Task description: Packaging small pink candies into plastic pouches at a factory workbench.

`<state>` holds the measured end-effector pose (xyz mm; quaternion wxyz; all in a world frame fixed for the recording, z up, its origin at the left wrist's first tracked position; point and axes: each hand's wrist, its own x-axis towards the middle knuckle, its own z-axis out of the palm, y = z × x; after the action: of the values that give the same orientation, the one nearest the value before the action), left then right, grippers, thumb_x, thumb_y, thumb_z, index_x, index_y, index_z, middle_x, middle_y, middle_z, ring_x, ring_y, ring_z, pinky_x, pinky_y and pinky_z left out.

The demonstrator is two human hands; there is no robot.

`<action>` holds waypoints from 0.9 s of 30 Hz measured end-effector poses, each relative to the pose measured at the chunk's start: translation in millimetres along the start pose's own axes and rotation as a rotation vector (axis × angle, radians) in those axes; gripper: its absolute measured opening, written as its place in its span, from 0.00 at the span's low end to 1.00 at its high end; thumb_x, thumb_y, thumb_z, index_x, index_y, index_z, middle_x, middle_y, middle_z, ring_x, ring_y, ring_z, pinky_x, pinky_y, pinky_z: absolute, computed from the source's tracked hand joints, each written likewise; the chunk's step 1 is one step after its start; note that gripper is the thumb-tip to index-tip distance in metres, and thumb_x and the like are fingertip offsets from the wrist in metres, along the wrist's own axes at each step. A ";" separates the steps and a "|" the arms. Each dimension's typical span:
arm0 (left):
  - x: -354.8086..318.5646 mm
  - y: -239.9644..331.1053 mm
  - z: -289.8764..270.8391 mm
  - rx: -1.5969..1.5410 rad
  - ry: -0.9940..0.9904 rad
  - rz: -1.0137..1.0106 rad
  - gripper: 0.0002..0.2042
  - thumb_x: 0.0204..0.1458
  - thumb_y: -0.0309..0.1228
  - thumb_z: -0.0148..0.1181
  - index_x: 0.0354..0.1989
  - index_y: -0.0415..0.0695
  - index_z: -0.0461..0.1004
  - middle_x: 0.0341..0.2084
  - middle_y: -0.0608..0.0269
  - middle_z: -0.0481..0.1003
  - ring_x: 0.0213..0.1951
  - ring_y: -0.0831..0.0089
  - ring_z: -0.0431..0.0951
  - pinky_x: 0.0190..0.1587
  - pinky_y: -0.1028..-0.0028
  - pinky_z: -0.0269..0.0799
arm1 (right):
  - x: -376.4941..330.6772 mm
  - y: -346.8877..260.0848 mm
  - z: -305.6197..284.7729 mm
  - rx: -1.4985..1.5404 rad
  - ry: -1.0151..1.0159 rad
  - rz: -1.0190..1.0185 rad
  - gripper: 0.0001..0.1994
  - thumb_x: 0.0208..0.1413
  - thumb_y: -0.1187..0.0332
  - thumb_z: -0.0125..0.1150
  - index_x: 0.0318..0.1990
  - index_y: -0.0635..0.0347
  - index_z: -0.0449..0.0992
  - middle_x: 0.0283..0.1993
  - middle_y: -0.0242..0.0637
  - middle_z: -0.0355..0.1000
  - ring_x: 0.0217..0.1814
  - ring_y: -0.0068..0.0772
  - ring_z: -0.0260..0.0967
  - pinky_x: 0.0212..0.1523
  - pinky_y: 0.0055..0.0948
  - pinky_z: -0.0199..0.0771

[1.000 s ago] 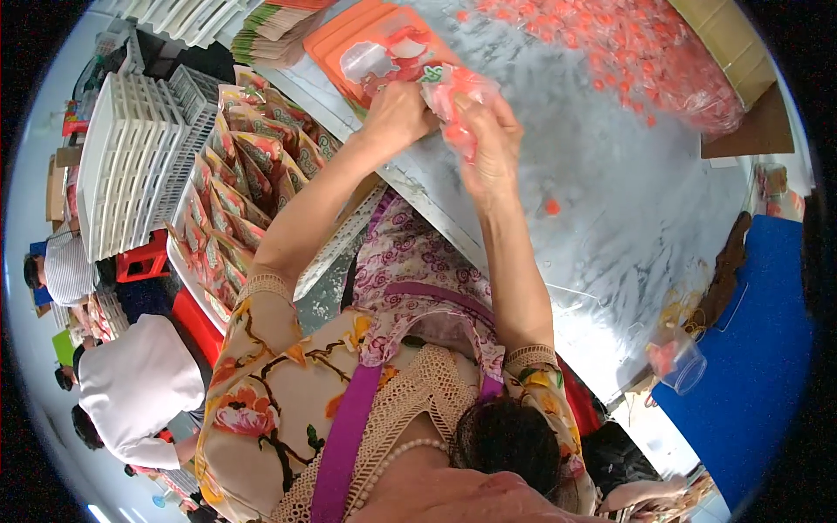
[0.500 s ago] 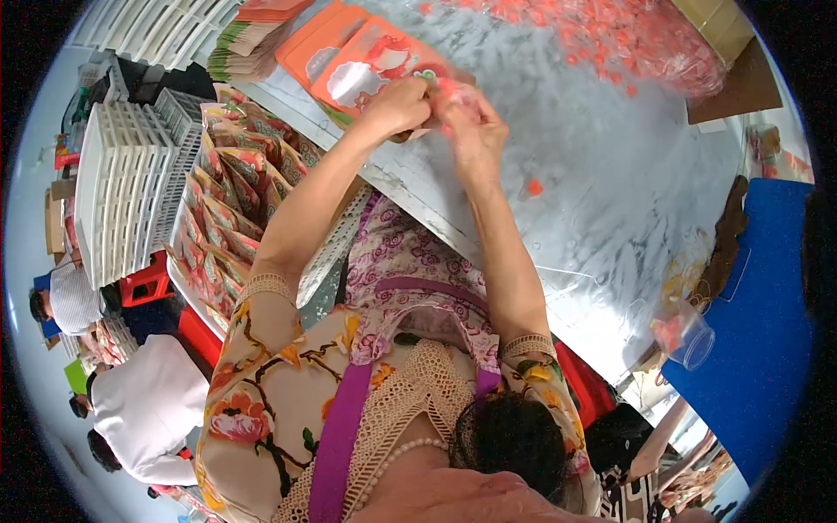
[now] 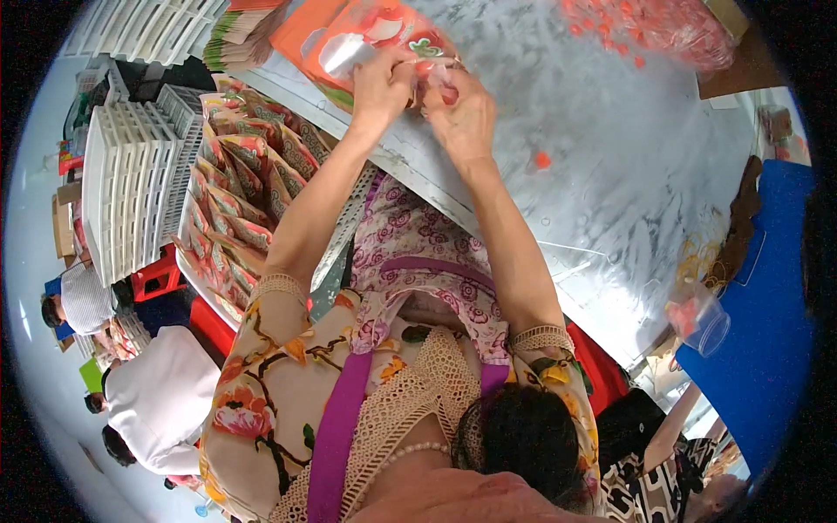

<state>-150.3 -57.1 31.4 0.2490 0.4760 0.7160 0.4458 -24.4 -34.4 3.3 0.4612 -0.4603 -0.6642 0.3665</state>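
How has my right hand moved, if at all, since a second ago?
Yes: your right hand has shifted slightly left, its fingers now closer to the orange pouch, judged against the loose orange piece on the table.

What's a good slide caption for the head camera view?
Left hand and right hand at an orange bag, with red packets on the table.

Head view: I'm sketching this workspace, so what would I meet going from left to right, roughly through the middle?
White crates, upright pouches, left hand, right hand, small orange piece, clear cup.
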 end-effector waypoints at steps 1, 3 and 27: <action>3.4 -13.1 2.8 0.066 0.087 0.211 0.05 0.53 0.26 0.53 0.33 0.38 0.74 0.26 0.51 0.77 0.26 0.58 0.78 0.30 0.65 0.72 | -0.8 -2.8 0.2 -0.008 0.008 -0.004 0.12 0.49 0.67 0.59 0.41 0.61 0.78 0.32 0.48 0.76 0.32 0.43 0.76 0.35 0.35 0.74; -1.3 -10.1 3.3 0.121 0.119 0.313 0.05 0.54 0.25 0.53 0.34 0.39 0.75 0.22 0.54 0.76 0.23 0.65 0.75 0.28 0.69 0.70 | -0.5 -4.6 -0.4 -0.017 0.018 -0.017 0.12 0.49 0.67 0.59 0.41 0.59 0.78 0.32 0.50 0.75 0.33 0.48 0.75 0.36 0.37 0.74; -6.3 -1.5 2.5 0.150 -0.013 0.674 0.17 0.45 0.11 0.50 0.34 0.46 0.82 0.20 0.62 0.70 0.24 0.72 0.71 0.27 0.75 0.67 | 6.7 -4.8 -7.7 0.053 -0.103 0.066 0.14 0.46 0.69 0.58 0.42 0.61 0.77 0.39 0.52 0.74 0.40 0.52 0.73 0.41 0.41 0.73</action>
<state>-146.4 -62.0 28.4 0.0565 0.7057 0.5475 0.4462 -19.4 -29.0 11.8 0.4259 -0.4502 -0.6615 0.4222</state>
